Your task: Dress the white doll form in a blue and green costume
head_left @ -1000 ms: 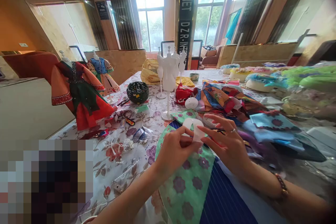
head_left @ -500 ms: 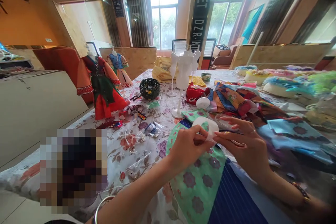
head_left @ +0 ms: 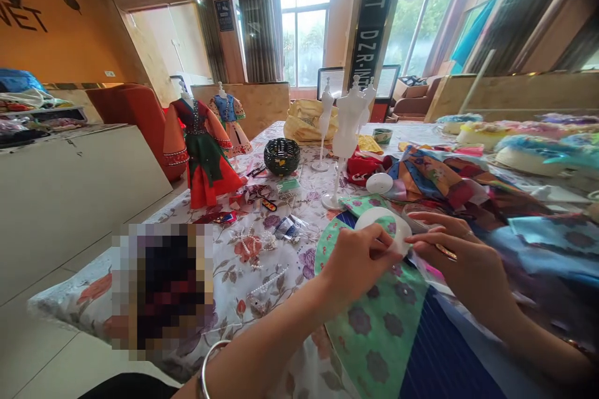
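Observation:
Both my hands meet over a small white round piece (head_left: 384, 222) held above the table. My left hand (head_left: 359, 259) pinches its near edge with closed fingers. My right hand (head_left: 461, 262) grips its right side, fingers curled, a ring on one finger. Under them lies a green cloth with purple flowers (head_left: 374, 324) and a dark blue striped cloth (head_left: 440, 355). A bangle shows on my left wrist.
A flowered tablecloth (head_left: 224, 274) covers the table. On it stand white mini mannequins (head_left: 346, 124), a doll in a red and green dress (head_left: 201, 156), a black woven bowl (head_left: 281, 156), beads, trims, and heaps of colourful fabric (head_left: 444, 181). A white cabinet (head_left: 70, 193) is at left.
The view has swung left and my hands now sit further right in frame. Both still hold the white piece, now closer together around it.

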A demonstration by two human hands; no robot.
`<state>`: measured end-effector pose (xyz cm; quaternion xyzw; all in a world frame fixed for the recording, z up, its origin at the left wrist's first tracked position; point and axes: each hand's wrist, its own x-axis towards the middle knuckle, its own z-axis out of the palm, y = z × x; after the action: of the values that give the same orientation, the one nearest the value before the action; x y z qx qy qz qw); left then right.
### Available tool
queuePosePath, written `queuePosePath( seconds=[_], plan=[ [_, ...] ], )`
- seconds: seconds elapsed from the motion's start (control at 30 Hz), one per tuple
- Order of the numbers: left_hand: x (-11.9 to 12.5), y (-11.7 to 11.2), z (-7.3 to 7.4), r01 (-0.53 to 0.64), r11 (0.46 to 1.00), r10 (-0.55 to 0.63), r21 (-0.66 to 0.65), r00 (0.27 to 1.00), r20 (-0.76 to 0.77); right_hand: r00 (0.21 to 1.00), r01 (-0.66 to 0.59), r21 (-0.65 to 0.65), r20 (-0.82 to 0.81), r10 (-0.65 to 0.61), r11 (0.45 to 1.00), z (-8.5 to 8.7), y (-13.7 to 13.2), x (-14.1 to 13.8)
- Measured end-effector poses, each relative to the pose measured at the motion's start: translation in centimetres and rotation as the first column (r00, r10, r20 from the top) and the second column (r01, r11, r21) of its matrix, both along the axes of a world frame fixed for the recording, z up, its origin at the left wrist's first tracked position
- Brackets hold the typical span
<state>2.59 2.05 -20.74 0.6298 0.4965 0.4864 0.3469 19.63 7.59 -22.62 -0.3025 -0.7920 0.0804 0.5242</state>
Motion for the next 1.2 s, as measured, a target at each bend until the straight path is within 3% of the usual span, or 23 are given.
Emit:
queuePosePath(
  seconds=[0.17,0.37,0.8,1.0,1.2],
  plan=[
    [0.08,-0.06,-0.07,0.017,1.000,-0.017,-0.005,1.000,0.013,0.999,0.036,0.161,0.021,-0.040,0.986,0.10,-0.21,-0.23],
    [0.20,-0.21,0.16,0.012,1.000,-0.013,0.004,0.998,0.068,0.995,0.095,0.209,0.012,-0.100,0.973,-0.10,-0.23,-0.26],
    [0.24,-0.35,0.11,0.031,0.999,-0.034,0.023,0.990,0.140,0.997,0.070,0.342,-0.010,-0.070,0.937,0.00,0.02,-0.03],
    [0.06,-0.18,-0.21,-0.012,0.993,0.017,0.116,0.999,-0.045,0.998,0.046,0.317,0.022,-0.056,0.947,0.08,0.04,-0.24],
    [-0.02,-0.08,-0.66,-0.036,0.974,0.105,0.225,0.947,-0.304,0.998,0.012,0.235,0.064,-0.028,0.972,-0.14,-0.17,-0.27]
  ],
)
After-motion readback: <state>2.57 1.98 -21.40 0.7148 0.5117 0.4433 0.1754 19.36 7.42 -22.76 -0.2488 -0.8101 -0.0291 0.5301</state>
